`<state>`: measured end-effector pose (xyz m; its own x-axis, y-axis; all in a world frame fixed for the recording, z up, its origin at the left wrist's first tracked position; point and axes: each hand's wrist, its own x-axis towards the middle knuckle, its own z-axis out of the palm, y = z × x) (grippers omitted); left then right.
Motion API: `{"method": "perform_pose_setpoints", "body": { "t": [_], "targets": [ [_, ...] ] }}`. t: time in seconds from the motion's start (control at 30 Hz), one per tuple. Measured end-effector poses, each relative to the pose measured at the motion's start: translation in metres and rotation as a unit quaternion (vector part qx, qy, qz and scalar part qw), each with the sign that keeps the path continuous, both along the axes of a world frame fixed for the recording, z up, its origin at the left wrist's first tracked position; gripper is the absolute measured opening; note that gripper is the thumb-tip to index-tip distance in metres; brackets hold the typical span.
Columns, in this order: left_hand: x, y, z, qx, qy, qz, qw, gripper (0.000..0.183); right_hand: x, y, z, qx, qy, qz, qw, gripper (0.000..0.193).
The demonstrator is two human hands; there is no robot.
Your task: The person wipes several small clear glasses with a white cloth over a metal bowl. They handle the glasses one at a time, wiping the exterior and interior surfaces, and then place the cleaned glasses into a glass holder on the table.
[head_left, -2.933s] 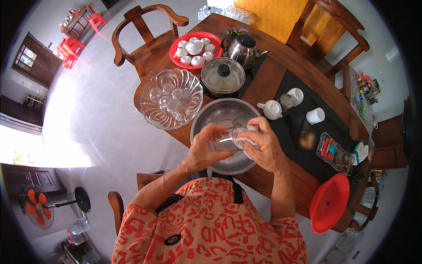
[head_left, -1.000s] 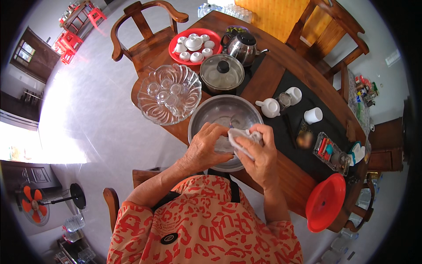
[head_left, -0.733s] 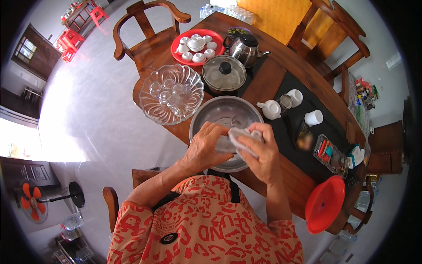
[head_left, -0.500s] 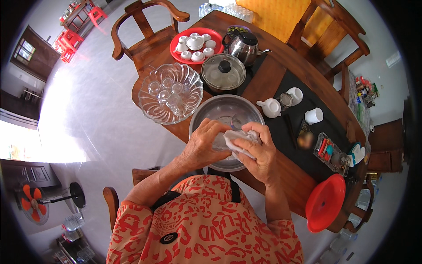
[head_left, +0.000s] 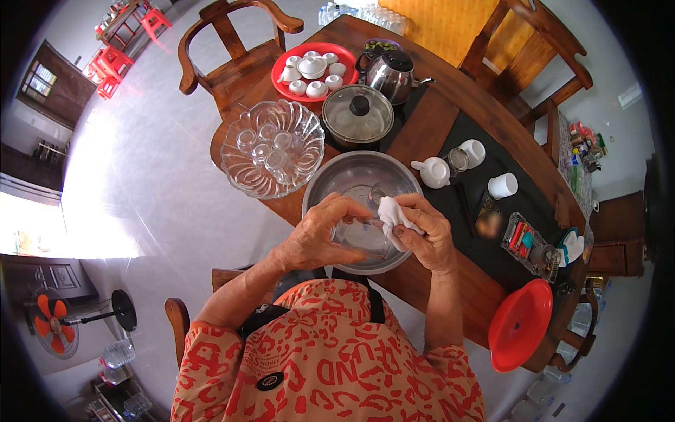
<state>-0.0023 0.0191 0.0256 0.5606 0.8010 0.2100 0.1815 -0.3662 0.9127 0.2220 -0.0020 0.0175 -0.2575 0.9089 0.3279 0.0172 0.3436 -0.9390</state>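
Note:
Above a metal basin (head_left: pixel 318 184), my left hand (head_left: pixel 325 231) curls its fingers and thumb around what looks like a clear drinking glass (head_left: pixel 367 238), hard to make out against the basin. My right hand (head_left: pixel 434 235) pinches a crumpled white cloth (head_left: pixel 394 216) at the glass's right side. Another clear glass (head_left: pixel 377 193) shows inside the basin, beyond the cloth. To the left, a scalloped glass bowl (head_left: pixel 239 169) holds several small clear glasses (head_left: pixel 271 144).
Behind the basin stand a lidded pot (head_left: pixel 357 119), a steel kettle (head_left: pixel 391 79) and a red tray (head_left: pixel 285 88) of white teaware. At right are a white teapot (head_left: pixel 434 172), a white cup (head_left: pixel 502 185), a clear tray (head_left: pixel 527 246) and a red basin (head_left: pixel 520 327) near the table edge.
My right hand has drawn slightly right and down, with the cloth now bunched more narrowly in its fingers. My left hand has opened its grip a little around the glass.

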Motion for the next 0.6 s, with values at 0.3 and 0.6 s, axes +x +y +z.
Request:
{"method": "perform_pose_setpoints", "body": {
  "t": [0.3, 0.6],
  "targets": [
    [-0.001, 0.004, -0.003, 0.065, 0.004, 0.047, 0.997, 0.057, -0.011, -0.024, -0.004, -0.244, 0.003, -0.099, 0.965, 0.016],
    [0.002, -0.001, -0.006, 0.061, 0.011, 0.038, 0.997, 0.058, -0.022, -0.004, 0.012, 0.082, -0.135, -0.156, 0.975, 0.021]
  ]
}}
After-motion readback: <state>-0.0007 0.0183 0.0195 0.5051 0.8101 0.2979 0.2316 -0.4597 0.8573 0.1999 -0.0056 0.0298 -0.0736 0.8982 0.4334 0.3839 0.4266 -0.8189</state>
